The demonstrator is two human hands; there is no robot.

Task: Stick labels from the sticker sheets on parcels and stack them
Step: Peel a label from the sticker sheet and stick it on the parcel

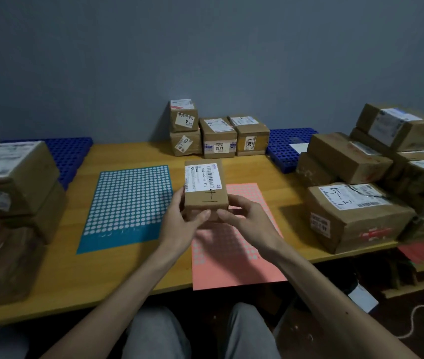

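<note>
What the hands hold: the left hand [182, 216] and right hand [242, 218] both grip the near end of one small parcel [205, 190]. The fingers are curled round its sides and the thumbs meet on its near face.
Small parcel: a brown carton held up off the table [102, 275], above the far left corner of the pink sticker sheet [234, 255]. Its top carries a printed shipping label [200, 177] and a handwritten "4-1" [211, 198].
Sticker on this parcel: none shows on the top. The near face is hidden under the thumbs, so I cannot tell whether a dot is being pressed on there.
Pink sticker sheet: lies flat under the hands. Pale circles cover its far part and the near strip is solid pink (probably peeled spots and unused dots).
Teal sticker sheet [130, 203]: lies just left of the pink one. It is pale-dotted almost all over, with a solid band at the near edge, so it looks mostly used up.
Back group of parcels [218, 136]: four small cartons against the wall, two of them stacked one on the other. This looks like the finished stack.
Right-hand pile [356, 216]: larger cartons heaped loosely, one marked "5-3". They are likely waiting their turn.
Left-hand stack [14, 177]: big cartons piled at the table's edge, too blurred to read.
Blue perforated trays [68, 151]: lie at the back, left and right.
Progress: judged midway. Several parcels are stacked, this one is in hand, and many are left to do.
</note>
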